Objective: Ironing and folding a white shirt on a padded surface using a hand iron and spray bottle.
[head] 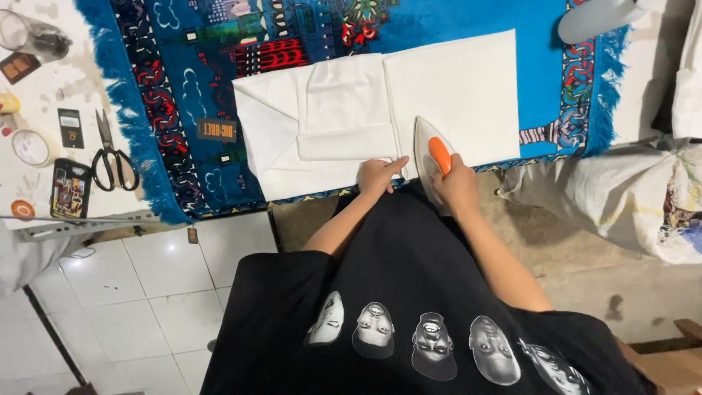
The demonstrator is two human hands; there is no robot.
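Note:
A white cloth (453, 88) lies folded on a blue patterned rug (183, 80) that covers the table. My right hand (457, 183) grips the orange handle of a white iron (431, 150) that rests on the cloth's near edge. My left hand (379, 175) sits just left of the iron, its fingers pressing the cloth's near edge flat. A smaller folded part of the cloth (347, 110) lies to the left of the iron.
Black scissors (111, 157), a tape roll (31, 146), a phone (69, 189) and a glass jar (33, 36) lie on the white table left of the rug. A grey bottle (596, 18) stands at the far right. A white sack (636, 197) sits at the right.

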